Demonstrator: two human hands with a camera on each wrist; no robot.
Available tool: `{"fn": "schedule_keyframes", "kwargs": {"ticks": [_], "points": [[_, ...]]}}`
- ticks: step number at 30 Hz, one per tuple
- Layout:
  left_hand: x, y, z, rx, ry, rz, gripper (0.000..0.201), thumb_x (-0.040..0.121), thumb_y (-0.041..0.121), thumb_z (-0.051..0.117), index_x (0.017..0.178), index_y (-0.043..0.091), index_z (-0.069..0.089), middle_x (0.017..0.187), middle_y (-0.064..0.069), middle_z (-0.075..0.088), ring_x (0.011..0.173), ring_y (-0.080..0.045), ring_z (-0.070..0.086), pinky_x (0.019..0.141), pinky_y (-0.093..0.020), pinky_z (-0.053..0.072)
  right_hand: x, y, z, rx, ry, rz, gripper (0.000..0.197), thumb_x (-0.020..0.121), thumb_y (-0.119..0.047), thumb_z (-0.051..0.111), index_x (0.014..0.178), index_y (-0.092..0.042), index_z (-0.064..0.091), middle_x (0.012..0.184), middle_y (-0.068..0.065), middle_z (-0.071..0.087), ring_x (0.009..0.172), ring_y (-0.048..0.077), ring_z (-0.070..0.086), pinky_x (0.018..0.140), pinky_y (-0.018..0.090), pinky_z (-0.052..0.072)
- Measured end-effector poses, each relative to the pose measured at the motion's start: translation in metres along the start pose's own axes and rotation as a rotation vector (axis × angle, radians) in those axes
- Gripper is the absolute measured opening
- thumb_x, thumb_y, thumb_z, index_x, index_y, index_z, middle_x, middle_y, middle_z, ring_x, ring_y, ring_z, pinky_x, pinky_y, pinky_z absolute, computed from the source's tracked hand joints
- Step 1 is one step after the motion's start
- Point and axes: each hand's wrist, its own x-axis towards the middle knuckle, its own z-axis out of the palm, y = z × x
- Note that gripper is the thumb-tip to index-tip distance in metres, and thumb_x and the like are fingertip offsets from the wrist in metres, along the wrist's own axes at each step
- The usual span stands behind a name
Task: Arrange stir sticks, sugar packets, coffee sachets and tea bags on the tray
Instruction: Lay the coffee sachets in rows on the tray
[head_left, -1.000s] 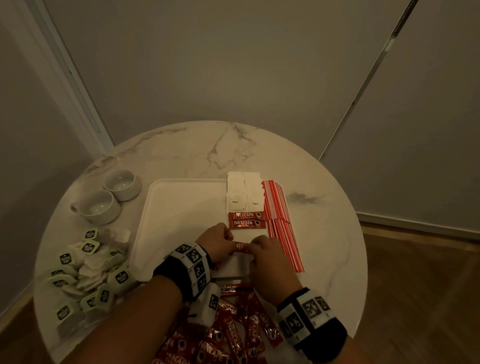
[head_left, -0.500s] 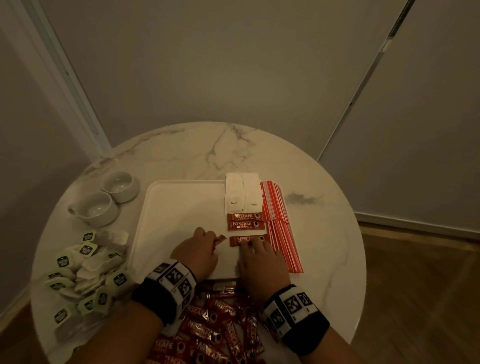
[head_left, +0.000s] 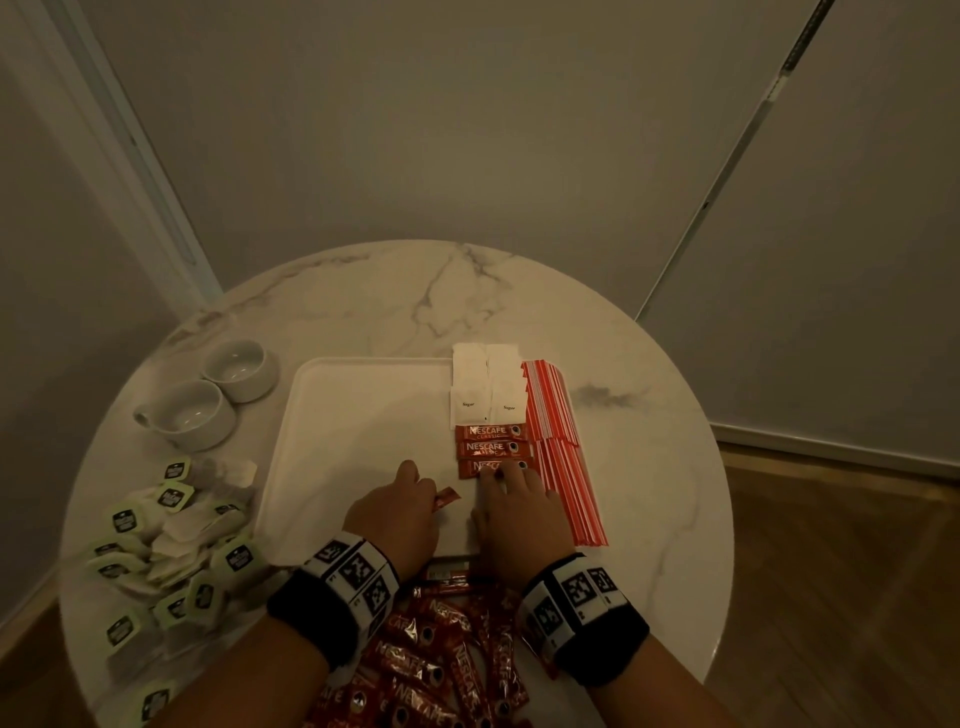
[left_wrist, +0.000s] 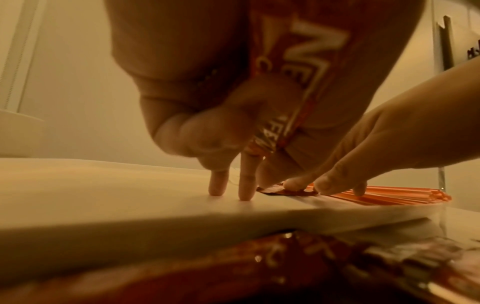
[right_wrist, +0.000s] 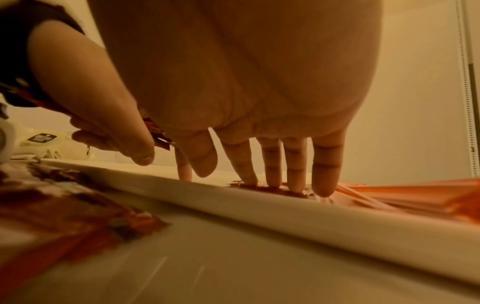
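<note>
Left grip (head_left: 400, 512) — sachet (head_left: 445, 498) (pinched)

Dim warm light, blurred wrist views

3 red sachets (head_left: 491, 448) flat, tray (head_left: 358, 415) right

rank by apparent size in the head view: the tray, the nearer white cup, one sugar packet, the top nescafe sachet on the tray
1. tray
2. nearer white cup
3. sugar packet and top Nescafe sachet: they look about alike, so I won't rank them.
</note>
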Motion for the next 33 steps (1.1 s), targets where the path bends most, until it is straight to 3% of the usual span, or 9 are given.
{"fn": "schedule_keyframes", "kwargs": {"ticks": [10,17,20,22,24,26,28,31,33], "points": [[0.000,0.003,0.000,0.017,0.023,-0.015,0.020,0.096,0.029,0.043,0.109,0.018,0.052,0.119,-0.002,0.040,0.081,-0.021,0.057,0.061,-0.031,0.041,0.002,0.000,-0.002,0.016,-0.014,-0.003,0.057,0.096,-0.040,0.045,0.146,-0.020,0.026,0.148,0.004,0.029,0.135,0.024,0.030,0.107,0.041,0.036],[0.004,0.000,-0.009,-0.089,0.009,-0.025,0.023,0.094,0.034,0.044,0.107,0.018,0.054,0.113,-0.001,0.044,0.084,-0.020,0.057,0.069,-0.031,0.046,-0.004,0.002,-0.013,0.048,0.051,-0.016,0.055,0.096,-0.035,0.045,0.146,-0.022,0.027,0.149,0.005,0.028,0.135,0.024,0.028,0.108,0.038,0.036],[0.009,0.001,-0.022,-0.428,0.136,-0.045,0.018,0.093,0.027,0.046,0.100,0.017,0.059,0.099,-0.003,0.059,0.079,-0.018,0.056,0.071,-0.031,0.046,-0.010,0.003,-0.022,0.162,0.125,-0.046,0.043,0.097,-0.034,0.045,0.139,-0.026,0.042,0.140,-0.001,0.040,0.126,0.018,0.035,0.105,0.031,0.035],[0.008,0.007,-0.030,-0.896,0.219,-0.064,0.017,0.096,0.018,0.041,0.097,0.016,0.059,0.080,-0.005,0.061,0.064,-0.019,0.054,0.062,-0.034,0.047,-0.015,0.001,-0.034,0.391,0.122,-0.060,0.034,0.097,-0.034,0.047,0.130,-0.026,0.052,0.124,-0.008,0.050,0.112,0.008,0.044,0.098,0.025,0.039],[0.003,0.018,-0.038,-1.327,0.184,-0.078,0.021,0.096,0.011,0.038,0.099,0.015,0.059,0.072,-0.006,0.059,0.060,-0.021,0.054,0.060,-0.036,0.048,-0.019,-0.005,-0.047,0.686,0.042,-0.059,0.027,0.097,-0.035,0.049,0.120,-0.025,0.057,0.109,-0.012,0.058,0.094,0.001,0.054,0.083,0.018,0.045],[-0.003,0.028,-0.043,-1.584,0.151,-0.057,0.021,0.097,0.012,0.039,0.103,0.014,0.059,0.075,-0.007,0.061,0.067,-0.025,0.058,0.062,-0.038,0.051,-0.022,-0.010,-0.056,0.972,-0.020,-0.019,0.021,0.095,-0.036,0.053,0.112,-0.023,0.056,0.094,-0.004,0.068,0.079,0.002,0.062,0.069,0.018,0.047],[-0.007,0.036,-0.047,-1.733,0.130,-0.041,0.023,0.099,0.016,0.038,0.108,0.016,0.059,0.084,-0.009,0.065,0.072,-0.027,0.063,0.062,-0.038,0.053,-0.022,-0.012,-0.060,1.196,-0.036,0.041,0.022,0.092,-0.031,0.060,0.109,-0.020,0.052,0.087,0.005,0.072,0.073,0.011,0.067,0.062,0.024,0.049],[-0.008,0.041,-0.044,-1.843,0.103,-0.014,0.028,0.102,0.019,0.033,0.115,0.015,0.058,0.104,-0.007,0.071,0.094,-0.026,0.070,0.079,-0.043,0.056,-0.023,-0.009,-0.056,1.345,-0.055,0.075,0.032,0.085,-0.018,0.070,0.109,-0.014,0.050,0.087,0.011,0.073,0.075,0.022,0.070,0.061,0.031,0.051],[-0.008,0.041,-0.043,-1.892,0.068,0.030,0.031,0.103,0.019,0.029,0.119,0.011,0.054,0.111,-0.007,0.070,0.101,-0.023,0.068,0.083,-0.043,0.055,-0.025,-0.008,-0.054,1.347,-0.078,0.062,0.034,0.082,-0.013,0.072,0.106,-0.010,0.049,0.085,0.012,0.072,0.073,0.025,0.070,0.063,0.033,0.052]]}}
